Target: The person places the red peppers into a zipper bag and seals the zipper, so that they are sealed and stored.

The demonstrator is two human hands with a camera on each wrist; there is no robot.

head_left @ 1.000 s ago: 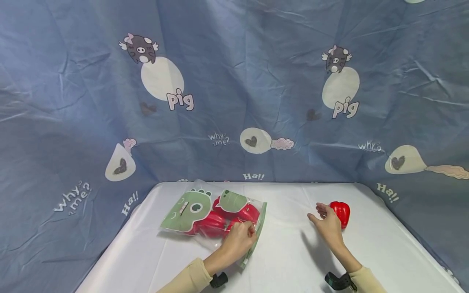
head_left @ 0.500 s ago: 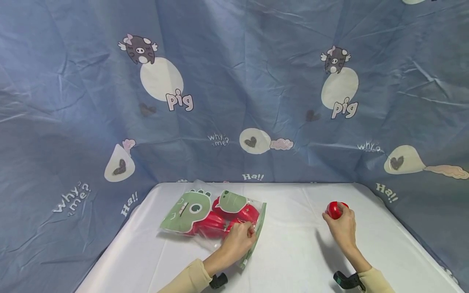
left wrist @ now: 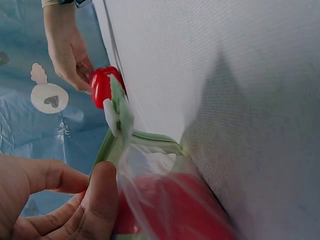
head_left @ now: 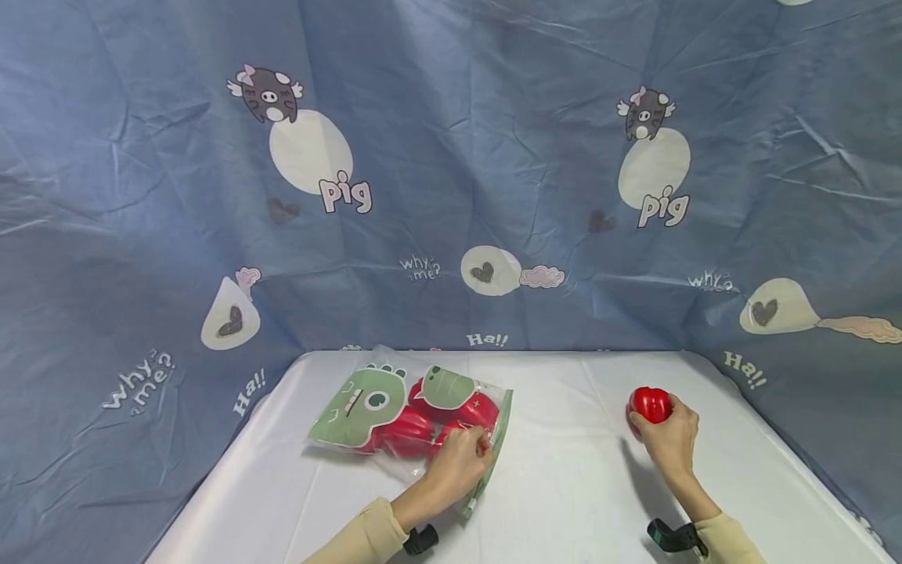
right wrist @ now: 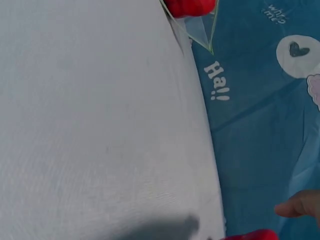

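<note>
On the left of the table lies a clear zip bag [head_left: 345, 419] with a green dinosaur print. Several red bell peppers [head_left: 405, 432] show through its plastic. My left hand [head_left: 458, 462] pinches the bag's green-edged mouth between thumb and finger; in the left wrist view, that mouth [left wrist: 155, 137] stands partly apart. Over at the right, my right hand [head_left: 669, 435] holds a single red bell pepper [head_left: 651, 403], thumb on its near left side and fingers to the right. Only the pepper's edge [right wrist: 257, 235] and one finger [right wrist: 300, 204] show in the right wrist view.
A white cloth covers the table [head_left: 557, 486]. Behind it hangs a blue printed curtain [head_left: 437, 180], which also falls along both sides. The bag's white zip slider [left wrist: 111, 116] sits on its green edge.
My right hand has moved right onto the lone bell pepper and closed round it. The pepper has shifted slightly left. My left hand and the bag have stayed in place.
</note>
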